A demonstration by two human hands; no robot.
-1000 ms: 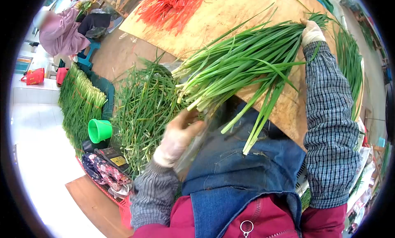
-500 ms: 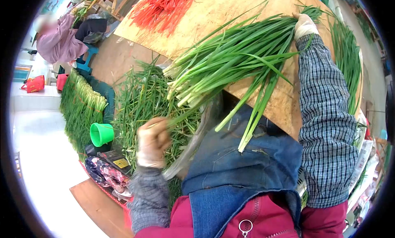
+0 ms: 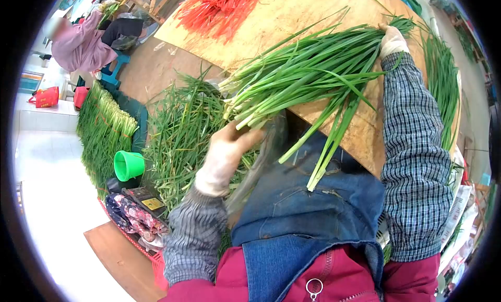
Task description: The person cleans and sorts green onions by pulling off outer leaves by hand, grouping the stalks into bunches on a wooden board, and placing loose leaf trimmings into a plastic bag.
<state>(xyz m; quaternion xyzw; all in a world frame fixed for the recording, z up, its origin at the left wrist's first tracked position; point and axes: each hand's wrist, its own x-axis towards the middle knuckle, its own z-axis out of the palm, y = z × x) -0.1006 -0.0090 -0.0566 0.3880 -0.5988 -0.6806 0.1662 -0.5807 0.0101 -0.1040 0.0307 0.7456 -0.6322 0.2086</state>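
Green long-leaved bundle (image 3: 318, 69), upper centre: right hand (image 3: 392, 42) grips its leaf end (image 3: 404, 24), firm hold best; left hand (image 3: 224, 155) at pale stem ends (image 3: 244, 119), blurred, can't tell if pinching.

The leaves (image 3: 323, 62) look smooth, the tabletop (image 3: 287, 15) matt wood.

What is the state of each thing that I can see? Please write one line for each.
Green bunch, held at its leafy end, loosely spread
Right hand, closed on the bunch
Left hand, partly open near the bunch, contact unclear
Red strips, loosely heaped
Leaf pile, loose, tangled
Green bucket, uncovered
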